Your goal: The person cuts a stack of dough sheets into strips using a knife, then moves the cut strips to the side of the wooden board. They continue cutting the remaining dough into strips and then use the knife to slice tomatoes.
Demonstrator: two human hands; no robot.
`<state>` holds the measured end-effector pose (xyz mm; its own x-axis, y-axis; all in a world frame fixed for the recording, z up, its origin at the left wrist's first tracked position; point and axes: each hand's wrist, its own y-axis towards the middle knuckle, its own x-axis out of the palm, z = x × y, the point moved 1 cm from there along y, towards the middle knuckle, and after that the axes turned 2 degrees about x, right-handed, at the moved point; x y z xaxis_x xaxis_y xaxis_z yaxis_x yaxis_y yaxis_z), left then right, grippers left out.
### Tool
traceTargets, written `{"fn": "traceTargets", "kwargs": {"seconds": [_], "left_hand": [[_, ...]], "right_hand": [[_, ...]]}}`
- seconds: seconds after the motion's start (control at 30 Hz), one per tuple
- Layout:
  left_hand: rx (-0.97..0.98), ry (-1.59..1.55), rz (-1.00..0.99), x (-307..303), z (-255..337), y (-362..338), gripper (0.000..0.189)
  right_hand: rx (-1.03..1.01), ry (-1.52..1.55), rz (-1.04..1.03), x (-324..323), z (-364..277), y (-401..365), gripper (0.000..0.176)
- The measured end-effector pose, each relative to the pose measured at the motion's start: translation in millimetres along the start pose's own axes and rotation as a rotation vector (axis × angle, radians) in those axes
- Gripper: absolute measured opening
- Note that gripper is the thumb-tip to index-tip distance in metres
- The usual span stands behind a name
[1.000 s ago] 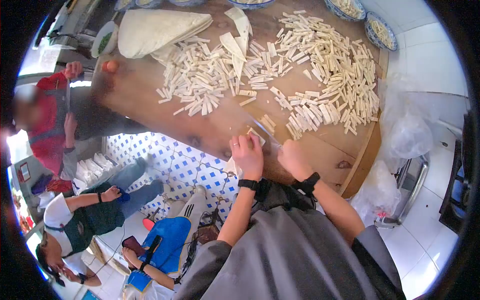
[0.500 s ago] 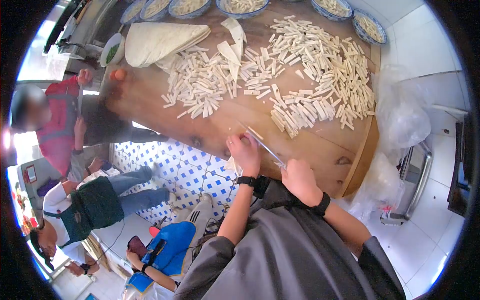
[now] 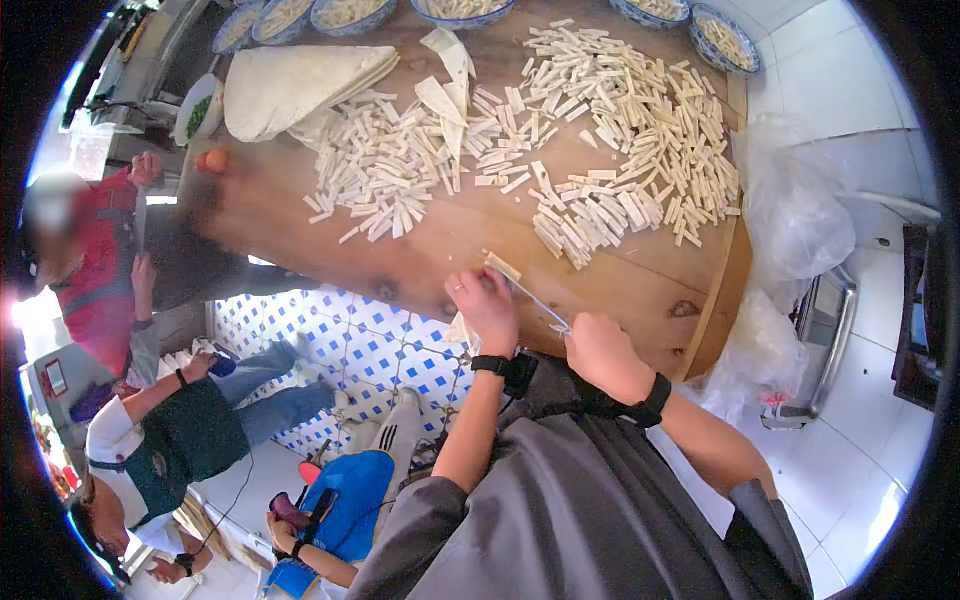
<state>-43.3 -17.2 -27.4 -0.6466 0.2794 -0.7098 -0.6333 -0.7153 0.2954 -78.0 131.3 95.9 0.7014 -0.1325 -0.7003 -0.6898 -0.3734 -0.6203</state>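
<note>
My right hand (image 3: 605,355) is closed around the handle of a knife (image 3: 543,304), whose thin blade points up and left over the wooden table's near edge. My left hand (image 3: 483,308) has its fingers bent together at the blade's far end. A pale, flat piece of dough sheet (image 3: 458,334) pokes out below that hand, partly hidden by it. One cut strip (image 3: 503,266) lies against the blade just beyond the left fingertips. Farther off, loose cut strips lie in a left heap (image 3: 385,165) and a right heap (image 3: 650,120).
A folded dough sheet (image 3: 300,85) lies at the table's far left, with blue-patterned bowls (image 3: 462,10) of strips along the back. Plastic bags (image 3: 800,210) hang beyond the right edge of the table (image 3: 420,265). Several people stand or sit to the left.
The strip at the blade has come away and now shows wider beyond my left fingertips. Both hands stay near the same spot, while the view has shifted slightly.
</note>
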Motion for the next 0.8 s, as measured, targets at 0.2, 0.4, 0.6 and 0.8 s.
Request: {"fn": "traceTargets", "kwargs": {"seconds": [0.2,0.4,0.6,0.8], "left_hand": [[-0.026,-0.042,-0.044,-2.2,-2.2,5.0,0.015],[-0.036,-0.061,-0.029,-3.4,-1.8,11.0,0.019],[-0.102,-0.064,-0.01,-0.1,-4.3,12.0,0.019],[-0.125,-0.037,-0.059,-1.4,-2.6,12.8,0.017]], "right_hand": [[-0.059,-0.033,-0.087,-18.5,-3.5,21.5,0.014],[-0.023,-0.056,-0.143,-21.6,-15.8,42.1,0.012],[-0.11,-0.074,-0.145,-12.5,-26.0,64.4,0.022],[-0.167,-0.098,-0.006,26.0,-17.7,88.0,0.008]]}}
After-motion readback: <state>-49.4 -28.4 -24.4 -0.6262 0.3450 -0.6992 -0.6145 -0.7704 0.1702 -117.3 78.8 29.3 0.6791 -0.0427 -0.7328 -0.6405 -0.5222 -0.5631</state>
